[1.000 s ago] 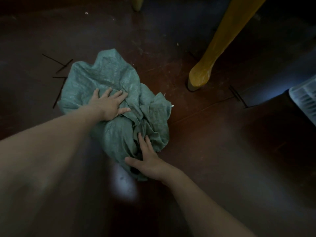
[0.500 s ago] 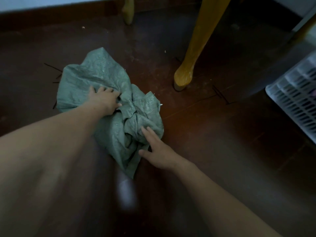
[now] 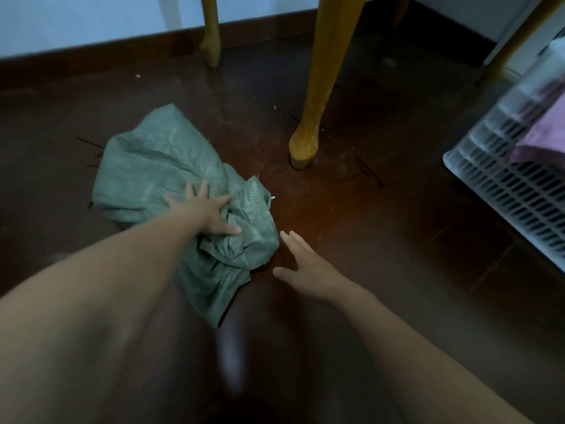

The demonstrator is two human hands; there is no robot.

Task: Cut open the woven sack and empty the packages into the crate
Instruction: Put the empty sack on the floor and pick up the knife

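The green sack (image 3: 159, 166) lies crumpled on the dark floor (image 3: 382, 240), left of centre. The left hand (image 3: 204, 214) presses flat on its bunched near-right part, fingers (image 3: 203, 189) spread wide and straight. The right hand (image 3: 305, 267) is off the sack, just beside its right edge, with the fingers straight and close together and the thumb out to the left; whether it touches the floor I cannot tell. A yellow table leg (image 3: 308, 139) stands beyond, to the right of the sack. The white slatted crate (image 3: 501, 185) sits well apart at the far right, with a pink bundle (image 3: 544, 139) in it.
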